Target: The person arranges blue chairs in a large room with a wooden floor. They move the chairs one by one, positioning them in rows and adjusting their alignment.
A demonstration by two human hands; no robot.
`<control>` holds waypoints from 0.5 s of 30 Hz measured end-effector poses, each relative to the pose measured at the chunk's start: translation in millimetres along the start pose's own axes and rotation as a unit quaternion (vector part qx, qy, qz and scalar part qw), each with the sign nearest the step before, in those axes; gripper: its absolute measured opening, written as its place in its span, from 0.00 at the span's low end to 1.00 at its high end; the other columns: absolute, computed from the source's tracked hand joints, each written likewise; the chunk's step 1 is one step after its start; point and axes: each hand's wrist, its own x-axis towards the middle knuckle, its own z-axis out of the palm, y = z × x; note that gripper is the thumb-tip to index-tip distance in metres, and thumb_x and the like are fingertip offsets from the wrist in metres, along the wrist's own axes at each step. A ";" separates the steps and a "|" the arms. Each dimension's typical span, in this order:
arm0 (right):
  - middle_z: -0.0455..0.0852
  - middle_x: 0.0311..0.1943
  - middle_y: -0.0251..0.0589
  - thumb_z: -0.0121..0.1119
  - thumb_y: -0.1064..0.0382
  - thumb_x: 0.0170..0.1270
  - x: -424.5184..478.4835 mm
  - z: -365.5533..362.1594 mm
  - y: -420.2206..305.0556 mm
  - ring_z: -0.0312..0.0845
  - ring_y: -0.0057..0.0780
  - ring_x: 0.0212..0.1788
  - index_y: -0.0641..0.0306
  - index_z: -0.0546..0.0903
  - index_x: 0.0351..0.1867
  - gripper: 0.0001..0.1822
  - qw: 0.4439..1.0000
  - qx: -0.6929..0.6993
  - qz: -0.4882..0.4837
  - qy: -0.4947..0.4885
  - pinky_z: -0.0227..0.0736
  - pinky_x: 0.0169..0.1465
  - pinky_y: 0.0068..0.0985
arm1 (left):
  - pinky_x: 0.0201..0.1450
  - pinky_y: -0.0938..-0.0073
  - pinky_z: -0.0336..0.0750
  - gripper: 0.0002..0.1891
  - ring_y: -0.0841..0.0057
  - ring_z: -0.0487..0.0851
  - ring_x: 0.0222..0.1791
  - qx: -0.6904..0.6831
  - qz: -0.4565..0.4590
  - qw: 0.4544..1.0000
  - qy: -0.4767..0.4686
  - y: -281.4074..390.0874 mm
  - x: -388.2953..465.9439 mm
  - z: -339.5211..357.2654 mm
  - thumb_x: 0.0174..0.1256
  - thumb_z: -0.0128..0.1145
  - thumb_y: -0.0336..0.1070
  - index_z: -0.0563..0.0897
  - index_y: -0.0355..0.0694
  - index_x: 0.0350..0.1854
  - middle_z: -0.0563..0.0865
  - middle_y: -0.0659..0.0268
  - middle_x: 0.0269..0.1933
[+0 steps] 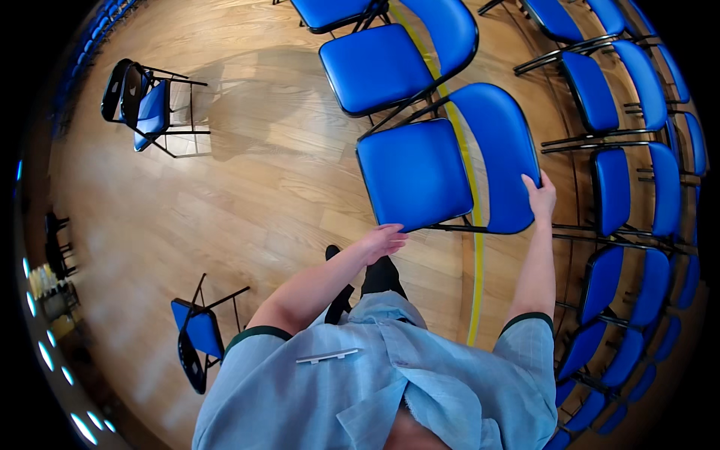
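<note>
A blue padded folding chair (416, 174) with a black metal frame stands unfolded in front of me. My right hand (543, 198) grips the outer edge of its backrest (498, 152), the thumb lying on the blue face. At the near corner of the seat is my left hand (385, 244), fingers extended and loosely together, holding nothing. Its fingertips overlap the seat's edge; whether they touch it I cannot tell. Another blue folding chair (377, 67) stands right beside this one, farther from me, facing the same way.
Yellow tape (477, 281) runs along the wooden floor (270, 208) under the chair backs. Rows of blue chairs (612, 191) fill the right side. Toward the left stand black-backed folding chairs (152, 109) and a separate folding chair (197, 332). My shoe (332, 251) shows below my left forearm.
</note>
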 end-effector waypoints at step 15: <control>0.75 0.53 0.50 0.55 0.41 0.58 -2.1 35.5 25.5 0.71 0.52 0.53 0.57 0.64 0.62 0.35 0.961 -0.249 0.107 0.055 0.68 0.52 0.44 | 0.44 0.76 0.74 0.17 0.77 0.80 0.42 0.016 0.100 0.982 0.157 -54.6 -40.7 -95.3 0.65 0.49 0.42 0.73 0.44 0.55 0.81 0.65 0.46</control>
